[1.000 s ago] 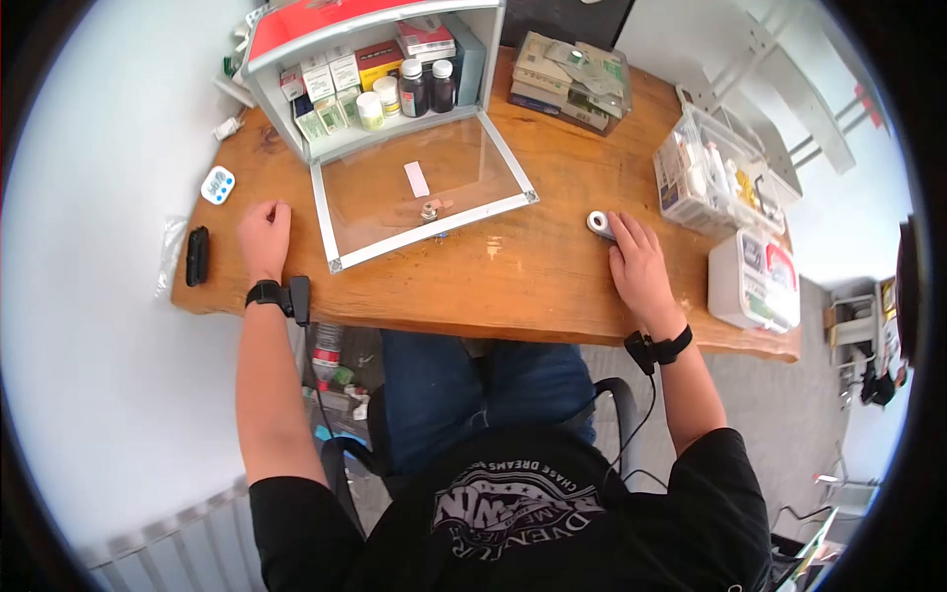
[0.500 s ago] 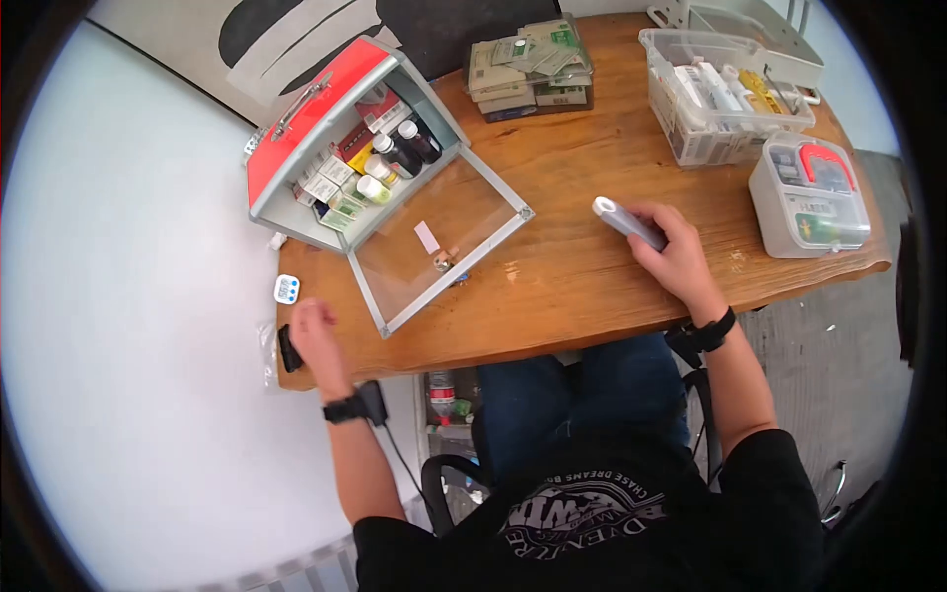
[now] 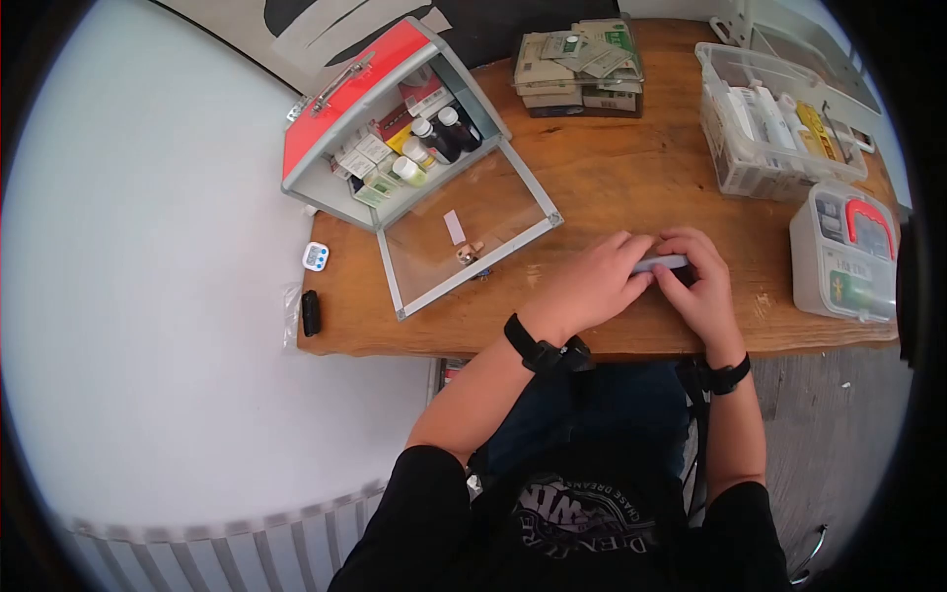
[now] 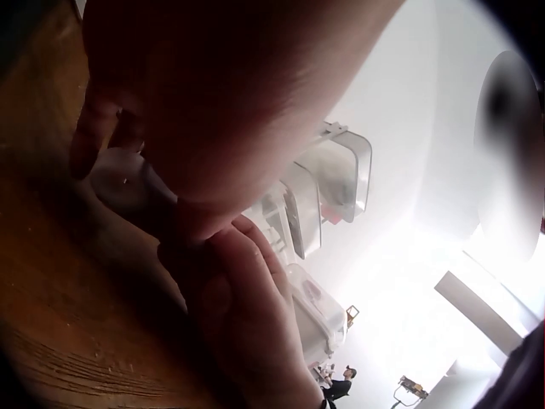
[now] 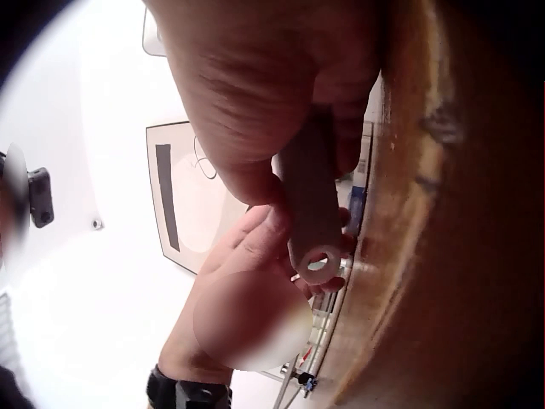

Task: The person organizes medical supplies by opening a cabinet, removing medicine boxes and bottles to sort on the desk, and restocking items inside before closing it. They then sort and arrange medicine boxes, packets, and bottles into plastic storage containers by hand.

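- Your right hand [image 3: 702,286] curls its fingers round one end of the slim grey tube-shaped device [image 3: 663,263], low over the wooden tabletop [image 3: 612,178].
- Your left hand [image 3: 590,281] pinches the device's other end; the two hands touch.
- Further left, the red-lidded metal medicine case [image 3: 340,99] stands open, its clear door [image 3: 473,232] lying flat.
- Beyond, stacked medicine boxes [image 3: 577,64] sit near the far edge.

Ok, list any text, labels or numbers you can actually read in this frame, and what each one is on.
"CHASE DREAMS", seen upside down: print on the person's black T-shirt.
Larger lettering below it on the shirt: not fully readable.
Boxes and bottles in the red-lidded case: too small.
Stacked packets: too small.
Small timer display: blurred.
Grey device in both hands: no text visible.
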Available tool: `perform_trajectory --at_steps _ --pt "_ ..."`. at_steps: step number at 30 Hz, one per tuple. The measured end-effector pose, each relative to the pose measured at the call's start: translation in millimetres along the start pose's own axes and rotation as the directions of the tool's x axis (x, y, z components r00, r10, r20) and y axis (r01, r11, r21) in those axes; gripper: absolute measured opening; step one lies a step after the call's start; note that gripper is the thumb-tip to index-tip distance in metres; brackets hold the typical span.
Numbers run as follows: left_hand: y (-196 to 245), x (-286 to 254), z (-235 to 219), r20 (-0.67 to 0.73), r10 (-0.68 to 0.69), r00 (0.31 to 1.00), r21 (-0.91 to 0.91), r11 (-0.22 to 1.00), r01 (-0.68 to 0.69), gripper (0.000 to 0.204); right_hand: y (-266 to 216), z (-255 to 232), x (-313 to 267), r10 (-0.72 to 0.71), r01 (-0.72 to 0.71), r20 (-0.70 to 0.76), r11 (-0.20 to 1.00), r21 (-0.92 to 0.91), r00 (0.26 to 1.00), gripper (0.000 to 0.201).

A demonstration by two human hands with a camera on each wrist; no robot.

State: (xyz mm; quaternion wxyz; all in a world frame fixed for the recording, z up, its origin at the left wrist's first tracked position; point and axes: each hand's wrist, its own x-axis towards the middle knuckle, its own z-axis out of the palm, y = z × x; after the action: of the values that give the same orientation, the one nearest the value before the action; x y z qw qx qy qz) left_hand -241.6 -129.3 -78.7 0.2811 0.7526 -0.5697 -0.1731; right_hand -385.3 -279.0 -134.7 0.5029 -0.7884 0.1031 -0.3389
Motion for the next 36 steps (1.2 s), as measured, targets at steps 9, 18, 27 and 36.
perform_trajectory --at_steps 9,18,27,36 --pt "-13.0 -51.6 -64.1 -0.080 -0.124 0.989 -0.004 0.992 0.124 0.052 -18.0 -3.7 3.5 0.019 -0.021 0.036 0.998 0.067 0.999 0.025" --pt "-133.1 -9.8 -213.9 -0.515 -0.011 0.857 0.439 0.856 0.274 0.048 -14.7 -4.1 2.7 0.040 -0.040 0.031 0.999 0.016 0.999 0.007" --pt "-217.5 78.9 -273.0 -0.486 -0.049 0.872 0.652 0.644 0.400 0.048 -8.5 -1.3 0.9 0.112 -0.110 -0.046 0.993 0.052 0.993 0.004" --pt "-209.1 104.7 -263.7 -0.493 -0.074 0.867 0.558 0.738 0.381 0.045 -9.8 -1.2 2.0 0.112 -0.111 -0.065 0.993 0.028 0.992 0.007"
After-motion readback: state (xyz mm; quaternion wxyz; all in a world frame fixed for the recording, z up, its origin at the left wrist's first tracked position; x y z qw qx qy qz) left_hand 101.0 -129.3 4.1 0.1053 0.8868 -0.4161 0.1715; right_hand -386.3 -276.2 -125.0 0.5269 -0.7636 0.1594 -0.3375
